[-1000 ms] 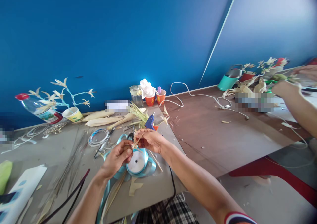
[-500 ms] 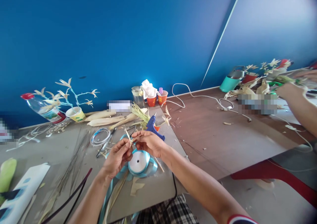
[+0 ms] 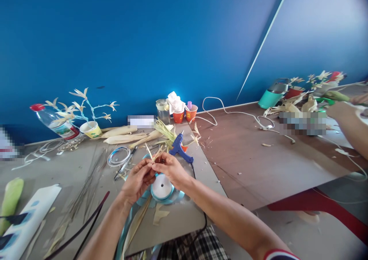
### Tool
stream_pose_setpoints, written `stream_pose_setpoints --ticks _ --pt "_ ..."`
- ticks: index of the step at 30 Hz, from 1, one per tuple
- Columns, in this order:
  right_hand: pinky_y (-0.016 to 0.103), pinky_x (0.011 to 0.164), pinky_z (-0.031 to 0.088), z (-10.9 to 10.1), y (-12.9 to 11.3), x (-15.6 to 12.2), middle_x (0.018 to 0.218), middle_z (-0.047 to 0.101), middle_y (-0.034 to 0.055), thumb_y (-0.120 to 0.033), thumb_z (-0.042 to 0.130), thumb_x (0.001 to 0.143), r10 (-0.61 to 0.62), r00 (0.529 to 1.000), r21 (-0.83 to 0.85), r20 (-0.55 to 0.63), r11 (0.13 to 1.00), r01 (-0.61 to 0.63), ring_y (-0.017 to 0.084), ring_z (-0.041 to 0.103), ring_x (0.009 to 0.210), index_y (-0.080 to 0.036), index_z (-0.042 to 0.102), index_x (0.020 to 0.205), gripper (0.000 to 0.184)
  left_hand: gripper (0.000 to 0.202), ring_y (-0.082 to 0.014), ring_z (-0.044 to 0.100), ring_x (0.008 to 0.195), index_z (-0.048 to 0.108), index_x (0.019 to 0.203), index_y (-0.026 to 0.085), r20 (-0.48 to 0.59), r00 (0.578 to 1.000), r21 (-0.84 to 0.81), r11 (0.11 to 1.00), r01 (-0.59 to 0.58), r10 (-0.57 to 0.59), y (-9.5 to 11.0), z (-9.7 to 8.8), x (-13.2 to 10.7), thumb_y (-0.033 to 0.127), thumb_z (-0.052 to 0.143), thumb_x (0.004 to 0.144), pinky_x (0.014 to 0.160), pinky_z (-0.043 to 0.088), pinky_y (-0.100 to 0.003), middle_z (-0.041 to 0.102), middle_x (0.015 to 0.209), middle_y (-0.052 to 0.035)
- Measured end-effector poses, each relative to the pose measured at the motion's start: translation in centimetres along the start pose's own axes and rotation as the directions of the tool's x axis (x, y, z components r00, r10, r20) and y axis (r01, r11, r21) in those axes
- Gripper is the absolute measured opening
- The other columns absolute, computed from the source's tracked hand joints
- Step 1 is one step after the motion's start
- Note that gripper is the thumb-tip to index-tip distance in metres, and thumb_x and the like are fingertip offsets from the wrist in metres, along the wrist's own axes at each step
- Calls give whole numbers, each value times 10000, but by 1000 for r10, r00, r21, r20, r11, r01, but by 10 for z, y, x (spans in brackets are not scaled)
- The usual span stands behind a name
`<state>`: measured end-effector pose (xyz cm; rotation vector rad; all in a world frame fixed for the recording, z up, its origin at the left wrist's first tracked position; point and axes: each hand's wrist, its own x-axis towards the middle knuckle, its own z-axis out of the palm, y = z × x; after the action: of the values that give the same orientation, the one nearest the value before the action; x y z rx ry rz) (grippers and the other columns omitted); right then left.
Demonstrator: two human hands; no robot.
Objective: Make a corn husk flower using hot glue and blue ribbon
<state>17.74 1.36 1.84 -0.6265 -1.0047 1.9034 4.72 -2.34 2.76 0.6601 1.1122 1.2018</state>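
My left hand (image 3: pixel 140 175) and my right hand (image 3: pixel 171 169) meet over the near table, fingertips pinched together on a small pale corn husk flower (image 3: pixel 149 152). Its narrow petals stick up above the fingers, while the fingers hide its base. Just below the hands lies a roll of light-blue ribbon (image 3: pixel 161 186) with a white core. A blue glue gun (image 3: pixel 180 149) rests right of my right hand. Left of my left hand are a pen (image 3: pixel 123 168) and a coil of clear tubing (image 3: pixel 118 156).
Dried corn husks (image 3: pixel 123 138) lie toward the wall. A cup (image 3: pixel 91 130) of husk flowers stands beside a tilted plastic bottle (image 3: pixel 59 124). A white power strip (image 3: pixel 34 218) is at left. At far right, a co-worker's arm (image 3: pixel 349 124) reaches over the brown table (image 3: pixel 244 156).
My right hand's fingers have closed in toward my left fingertips at the flower's base. The whole view has shifted slightly, so things sit a little further right.
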Motion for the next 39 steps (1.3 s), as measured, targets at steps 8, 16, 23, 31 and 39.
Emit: stream_pose_setpoints --ticks 8,16,23,31,39 --pt "232 533 372 5 -3 1 512 534 -46 -300 710 625 -76 996 26 -43 997 77 86 487 478 -163 557 630 205 151 -25 359 440 602 768 154 123 992 -14 999 -36 37 -4 1 -1 191 713 673 462 348 -150 510 591 40" --pt "221 527 310 0 3 5 548 532 -39 -259 713 587 -27 994 -12 -108 1000 25 63 406 505 -145 592 609 168 199 -39 346 462 608 723 141 69 997 19 1000 -19 17 -4 0 -2 227 757 624 476 344 -151 409 501 74" --pt "228 532 309 -3 7 6 505 505 -44 -279 721 575 -14 994 -25 -106 1000 12 72 416 501 -146 568 581 203 244 -43 368 467 604 693 134 26 1000 45 999 6 -7 -2 1 -3 261 782 585 478 357 -163 443 516 66" --pt "228 543 331 0 8 5 538 522 -40 -285 738 554 -49 995 0 -92 999 49 75 416 515 -159 546 572 230 242 -62 458 527 610 692 141 15 1000 38 999 -8 7 -2 -1 -2 254 793 581 514 391 -177 542 606 31" --pt "239 563 350 1 9 4 563 533 -32 -276 731 561 -74 994 11 -77 997 76 86 433 534 -166 547 568 214 238 -65 438 533 608 688 150 31 999 71 997 -42 40 -1 0 -4 279 786 595 529 389 -182 500 586 42"
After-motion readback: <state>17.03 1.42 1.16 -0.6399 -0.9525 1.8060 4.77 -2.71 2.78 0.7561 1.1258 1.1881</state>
